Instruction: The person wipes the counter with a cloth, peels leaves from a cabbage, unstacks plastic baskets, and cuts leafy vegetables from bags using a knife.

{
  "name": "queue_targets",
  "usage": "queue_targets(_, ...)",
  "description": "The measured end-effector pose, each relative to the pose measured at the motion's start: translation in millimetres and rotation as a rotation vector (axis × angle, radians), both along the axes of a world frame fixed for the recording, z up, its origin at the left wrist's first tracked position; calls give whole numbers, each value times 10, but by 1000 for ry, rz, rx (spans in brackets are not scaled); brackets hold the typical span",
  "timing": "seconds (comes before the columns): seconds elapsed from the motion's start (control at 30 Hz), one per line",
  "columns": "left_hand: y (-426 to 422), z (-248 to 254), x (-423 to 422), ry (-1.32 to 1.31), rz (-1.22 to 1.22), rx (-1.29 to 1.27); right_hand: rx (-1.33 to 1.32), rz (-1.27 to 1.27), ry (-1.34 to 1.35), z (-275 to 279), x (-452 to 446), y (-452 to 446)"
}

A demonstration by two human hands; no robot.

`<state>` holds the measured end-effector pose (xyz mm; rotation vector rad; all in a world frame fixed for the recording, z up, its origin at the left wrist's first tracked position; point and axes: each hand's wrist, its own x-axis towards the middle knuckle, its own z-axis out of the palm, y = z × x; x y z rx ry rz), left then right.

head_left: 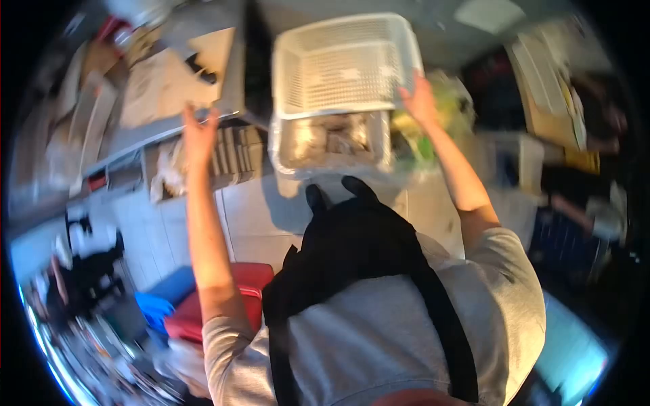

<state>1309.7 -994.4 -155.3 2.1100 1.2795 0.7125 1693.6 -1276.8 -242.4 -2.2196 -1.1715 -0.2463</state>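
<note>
A white plastic basket (345,101) with perforated walls is tilted above a second light tray (276,145). Something brownish and blurred lies in that lower tray. My right hand (421,101) grips the basket's right side, thumb toward the inside. At the edge of a grey table on the left, my left hand (200,128) reaches out with fingers apart and nothing clear between them. Beyond its fingertips, a tan board (159,88) lies on the table with a small dark object (201,69) on it.
A yellow-green plastic bag (437,118) is beside the basket. Below the table edge is a box with slatted contents (233,154). Red (196,314) and blue (169,287) items sit at lower left. Another person's arm (572,211) shows at right.
</note>
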Motion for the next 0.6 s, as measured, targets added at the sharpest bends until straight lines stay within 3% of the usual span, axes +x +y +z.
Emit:
queue_targets(0.03, 205, 74, 200, -21, 36, -74, -17, 26, -22, -10, -296, -111)
queue_targets(0.07, 684, -230, 239, 87, 68, 18, -79, 75, 42, 54, -593, -231)
queue_targets(0.1, 930, -280, 335, 46, 131, -100, -132, 131, 107, 151, -861, -357)
queue_targets(0.17, 1555, -596, 422, 174, 191, 14, -313, 236, 328, 102, -1249, -633)
queue_targets(0.23, 1385, -340, 573, 132, 195, -151, -329, 285, 457, 56, -1555, -908)
queue_targets(0.33, 1643, -536, 644, 288, 197, -77, -457, 222, 597, -3, -1886, -1198)
queue_targets(0.47, 1660, -501, 758, 256, 138, -72, -482, 107, 679, 4, -2248, -1436)
queue_targets(0.53, 1716, -399, 762, 59, 51, -301, -426, 112, 703, -79, -2334, -1499)
queue_targets(0.57, 2075, -769, 755, 165, 202, -83, -376, 132, 725, -83, -2354, -1483)
queue_targets(0.6, 2010, -833, 759, 157, 54, -62, -336, 140, 777, -36, -2368, -1455)
